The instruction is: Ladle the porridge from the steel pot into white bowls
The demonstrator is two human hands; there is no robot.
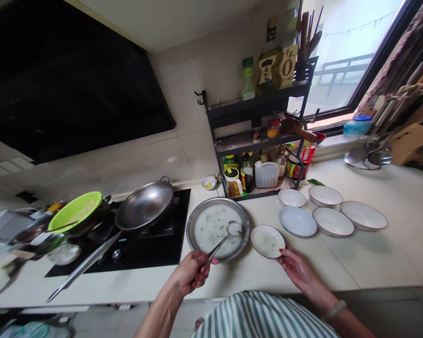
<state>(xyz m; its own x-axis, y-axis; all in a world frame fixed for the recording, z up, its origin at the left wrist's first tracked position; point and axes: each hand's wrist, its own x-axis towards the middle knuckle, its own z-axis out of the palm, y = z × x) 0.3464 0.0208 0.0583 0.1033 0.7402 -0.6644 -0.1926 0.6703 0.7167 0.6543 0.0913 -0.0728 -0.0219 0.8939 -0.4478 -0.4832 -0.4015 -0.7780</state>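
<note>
**Soup ladle (220, 246) over a steel basin (191, 238), small white bowl (268, 241) alongside**

The left hand (194, 272) has its fingers curled tightly round the ladle's handle; the ladle's cup is inside the basin—at the right side of its cloudy white liquid (211, 225) (flecked with green). The right hand's (296, 267) fingertips pinch the rim of the small bowl, which holds similar liquid. Further right—five pale dishes (333, 220) grouped on the counter (324, 267).

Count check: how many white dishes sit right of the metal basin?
6: the filled dish at the right hand; farther right, the back-left dish, back-middle dish, front-left dish, front-middle dish and far-right dish. Any stacked underneath would be hidden.
</note>
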